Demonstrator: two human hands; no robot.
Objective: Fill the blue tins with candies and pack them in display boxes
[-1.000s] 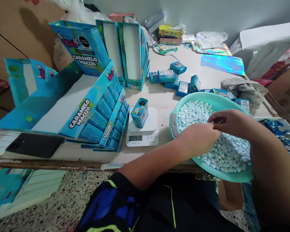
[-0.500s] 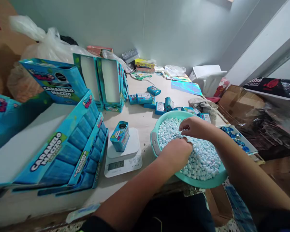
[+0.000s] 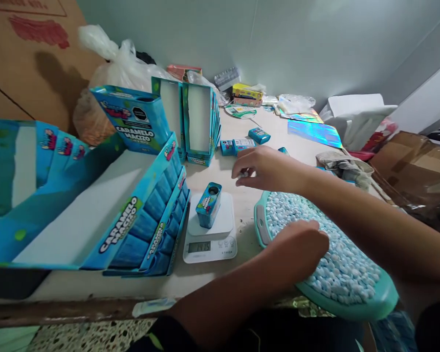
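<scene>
In the head view, we see the right hand (image 3: 264, 168) raised over the surface (image 3: 106, 288), its fingertips pinching a few pale candies (image 3: 244, 174), perhaps with so light a grip because the pieces are small and smooth. The left hand (image 3: 302, 244) rests fingers-curled on the loose candies (image 3: 352, 269) heaped in the basin (image 3: 385, 300); we cannot tell whether it grasps any. A blue tin (image 3: 212, 203) stands upright on the white scale (image 3: 225, 248), the round dark hole in its top facing up, presumably so that its weight can be read with the hole within reach. We judge the basin sits close to the body for easy scooping. It is aqua plastic, rounded, with a grey handle inset; the candies are pebble-like and matte. To the left stand glossy printed card trays (image 3: 77, 205), angular and white inside, while the crumpled cloth (image 3: 346, 164) looks soft and grey.
</scene>
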